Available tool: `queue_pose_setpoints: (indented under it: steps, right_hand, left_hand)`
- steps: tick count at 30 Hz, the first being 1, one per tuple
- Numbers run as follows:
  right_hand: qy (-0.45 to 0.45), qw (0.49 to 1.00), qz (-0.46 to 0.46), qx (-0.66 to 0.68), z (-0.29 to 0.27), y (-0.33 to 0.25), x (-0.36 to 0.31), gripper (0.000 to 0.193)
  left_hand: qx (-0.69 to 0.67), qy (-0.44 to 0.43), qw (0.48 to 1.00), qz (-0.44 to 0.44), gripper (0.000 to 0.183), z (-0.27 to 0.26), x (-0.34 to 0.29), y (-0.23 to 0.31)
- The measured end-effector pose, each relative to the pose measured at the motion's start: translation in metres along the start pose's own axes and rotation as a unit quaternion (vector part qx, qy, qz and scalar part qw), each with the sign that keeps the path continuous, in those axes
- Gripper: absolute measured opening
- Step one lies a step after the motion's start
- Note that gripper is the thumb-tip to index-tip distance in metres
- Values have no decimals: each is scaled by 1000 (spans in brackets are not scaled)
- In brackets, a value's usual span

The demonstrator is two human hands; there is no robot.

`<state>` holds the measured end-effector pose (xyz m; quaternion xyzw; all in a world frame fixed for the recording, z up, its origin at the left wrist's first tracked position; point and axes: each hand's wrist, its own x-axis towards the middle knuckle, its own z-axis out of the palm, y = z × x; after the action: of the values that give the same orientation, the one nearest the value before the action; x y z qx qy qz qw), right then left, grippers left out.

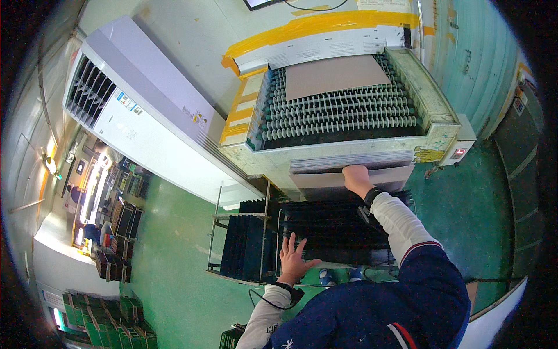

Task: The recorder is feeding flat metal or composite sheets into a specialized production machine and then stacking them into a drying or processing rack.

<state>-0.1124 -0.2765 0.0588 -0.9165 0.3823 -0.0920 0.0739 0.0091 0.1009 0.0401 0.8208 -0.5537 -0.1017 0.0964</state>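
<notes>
My right hand [356, 178] is closed at the top edge of a flat pinkish-brown panel [317, 181]. This panel leans at the front of a stack of thin panels [349, 163] standing against the machine's front. The curled fingertips are hidden behind the panel's edge. My left hand [296, 260] is open with its fingers spread, above the left side of a wire rack [279, 224] full of dark upright panels [331, 224]. It holds nothing. Another pinkish-brown sheet [337, 77] lies flat on the rollers [343, 122] of the machine.
A roller machine [256, 154] with yellow-taped edges stands ahead, a small control box [459, 145] at its right. To the left is a tall white air conditioner [163, 139]. A second rack [244, 247] of dark panels adjoins mine. More racks [110, 320] stand at the lower left.
</notes>
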Motion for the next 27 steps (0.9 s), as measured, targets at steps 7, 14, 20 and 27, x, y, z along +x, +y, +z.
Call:
queue_pose_setpoints:
  steps: [7,14,20,27]
  right_hand:
    - [-2,1000,5,-1,2,1,2,16]
    - [5,1000,1,1,4,2,2,16]
    - [0,1000,6,0,1,1,1,16]
    - [-14,1000,13,-7,-4,-3,0,17]
  left_hand:
    - [0,1,1000,2,99,0,1,0]
    - [6,3,1000,-1,100,1,0,0]
    - [2,10,1000,3,100,1,0,1]
    - [2,9,1000,-2,101,1,0,0]
